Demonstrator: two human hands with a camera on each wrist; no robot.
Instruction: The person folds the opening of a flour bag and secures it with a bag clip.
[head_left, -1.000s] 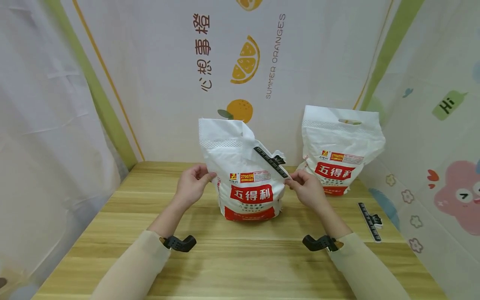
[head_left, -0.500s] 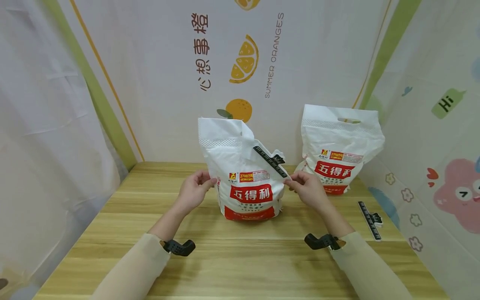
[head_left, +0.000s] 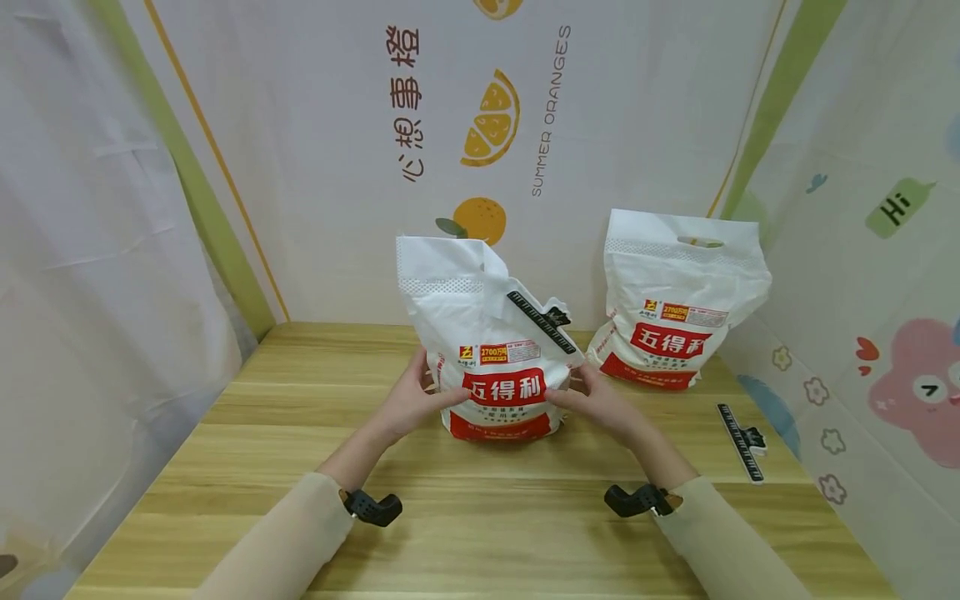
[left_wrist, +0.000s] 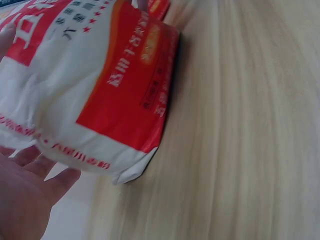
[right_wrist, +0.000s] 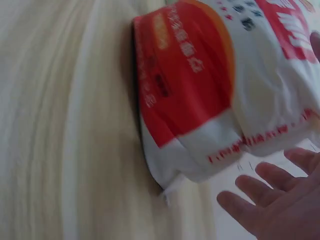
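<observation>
A white and red flour bag stands upright on the table, its top right corner folded down. A bag clip with a black-and-white piano-key bar sits on that fold. At the bag's left side is my left hand, thumb over the front, fingers behind. My right hand mirrors it on the right side. In the left wrist view, the left hand's fingers spread loosely beside the bag. The right wrist view shows the right hand's fingers extended, with a gap to the bag.
Another flour bag, with a handle slot at its top, stands at the back right. A second piano-key clip lies near the right edge of the wooden table. Printed curtains hang behind and at both sides.
Both hands have left the bag's upper sides, where the right held the edge near the clip. They are now lower, around its sides with thumbs across the front. Bag and clip stay put.
</observation>
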